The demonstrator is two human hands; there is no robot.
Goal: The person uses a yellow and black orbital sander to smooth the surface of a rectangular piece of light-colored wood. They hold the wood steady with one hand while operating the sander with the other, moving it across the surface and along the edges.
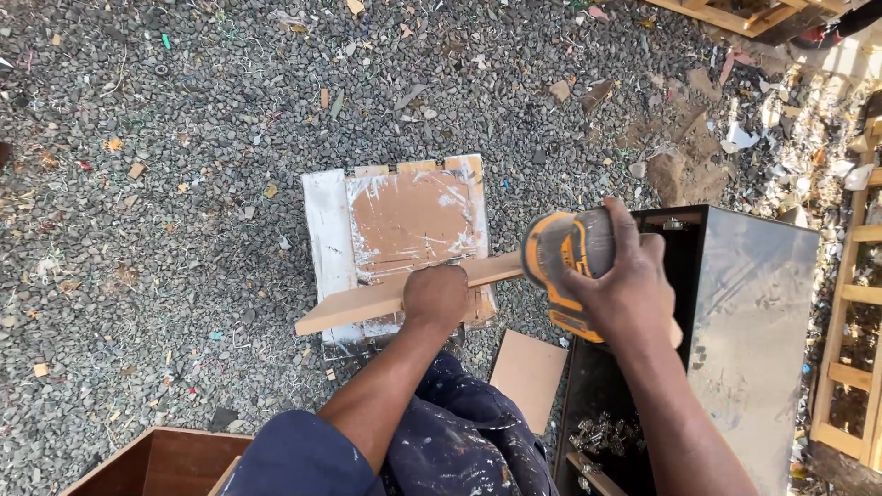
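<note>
A long, narrow brown board [358, 308] lies across a paint-smeared white and brown stool top [404, 220]. My left hand [435, 296] presses down on the board near its middle, fingers closed over its edge. My right hand [625, 276] grips the top of a yellow and black power sander [565, 262], which rests on the board's right part, above the edge of a dark cabinet [763, 303].
Grey gravel [165, 184] covers the ground all around. A small brown panel [528, 375] lies by my knee. A brown wooden box corner [156, 459] sits at the lower left. Wooden frames [850, 331] stand at the right edge, with scraps and debris beside them.
</note>
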